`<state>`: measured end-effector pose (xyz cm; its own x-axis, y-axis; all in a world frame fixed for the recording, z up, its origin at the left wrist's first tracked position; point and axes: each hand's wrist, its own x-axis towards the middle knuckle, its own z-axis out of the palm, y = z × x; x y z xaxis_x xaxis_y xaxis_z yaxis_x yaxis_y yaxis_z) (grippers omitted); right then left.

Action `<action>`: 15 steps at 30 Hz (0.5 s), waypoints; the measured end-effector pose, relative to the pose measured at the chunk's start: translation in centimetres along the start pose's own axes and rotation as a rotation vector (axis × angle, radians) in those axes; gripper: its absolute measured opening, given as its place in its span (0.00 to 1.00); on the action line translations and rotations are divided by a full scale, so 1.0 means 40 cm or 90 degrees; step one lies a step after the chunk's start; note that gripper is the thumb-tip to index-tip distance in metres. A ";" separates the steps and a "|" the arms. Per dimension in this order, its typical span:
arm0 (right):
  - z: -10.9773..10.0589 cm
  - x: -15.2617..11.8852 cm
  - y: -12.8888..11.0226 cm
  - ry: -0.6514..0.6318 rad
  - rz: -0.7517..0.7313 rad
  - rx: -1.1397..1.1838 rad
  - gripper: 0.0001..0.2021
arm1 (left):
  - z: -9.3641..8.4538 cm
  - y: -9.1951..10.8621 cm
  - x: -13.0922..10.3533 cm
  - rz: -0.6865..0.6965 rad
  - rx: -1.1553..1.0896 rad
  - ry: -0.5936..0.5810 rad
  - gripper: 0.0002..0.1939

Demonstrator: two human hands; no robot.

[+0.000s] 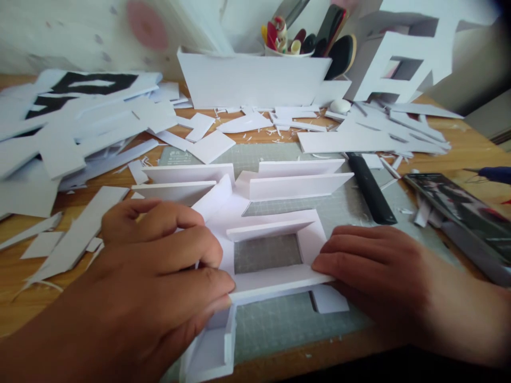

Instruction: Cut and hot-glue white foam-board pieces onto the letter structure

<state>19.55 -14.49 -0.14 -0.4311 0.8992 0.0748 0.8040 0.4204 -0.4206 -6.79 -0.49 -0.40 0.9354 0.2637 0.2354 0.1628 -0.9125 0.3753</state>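
A white foam-board model piece [275,215] with upright strips along its edges lies on the grey-green cutting mat [275,324]. It has a rectangular opening through which the mat shows. My left hand [171,260] is closed on the model's near strip at its left end, fingers bent over the board and thumb at the front. At the right end of that same strip, my right hand [371,266] pinches the corner with its fingers together. Both thumbs are partly hidden. Another walled section of the model [211,351] extends below my left hand.
White board offcuts [115,122] heap up at the left, with more scraps [375,133] at the back right. A black cutter-like tool [371,189] rests on the mat. A phone-like device [459,207] lies at right. Behind stand a pen holder [289,52] and a white model [399,66].
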 end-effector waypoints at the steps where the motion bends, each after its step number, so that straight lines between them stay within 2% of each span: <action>1: -0.003 0.004 -0.001 -0.005 0.004 0.009 0.12 | 0.000 0.001 0.000 0.016 0.010 0.000 0.10; 3: -0.007 0.009 -0.004 -0.017 0.015 0.024 0.12 | -0.002 0.003 0.002 0.044 0.046 -0.010 0.12; 7: -0.011 0.011 -0.008 -0.019 0.024 0.025 0.11 | -0.005 0.003 0.007 0.031 0.055 0.008 0.11; 9: -0.009 0.010 -0.009 -0.019 0.022 0.018 0.11 | -0.008 0.003 0.010 0.045 0.060 -0.007 0.11; 12: -0.002 0.007 -0.006 -0.004 0.013 0.001 0.12 | -0.013 0.006 0.012 0.046 0.061 -0.028 0.11; 15: 0.006 0.006 -0.002 0.016 0.003 -0.017 0.12 | -0.014 0.009 0.011 0.034 0.053 -0.011 0.13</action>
<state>19.26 -14.34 -0.31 -0.4175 0.9036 0.0962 0.8167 0.4195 -0.3963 -6.48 -0.53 0.34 0.9483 0.2100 0.2378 0.1377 -0.9478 0.2875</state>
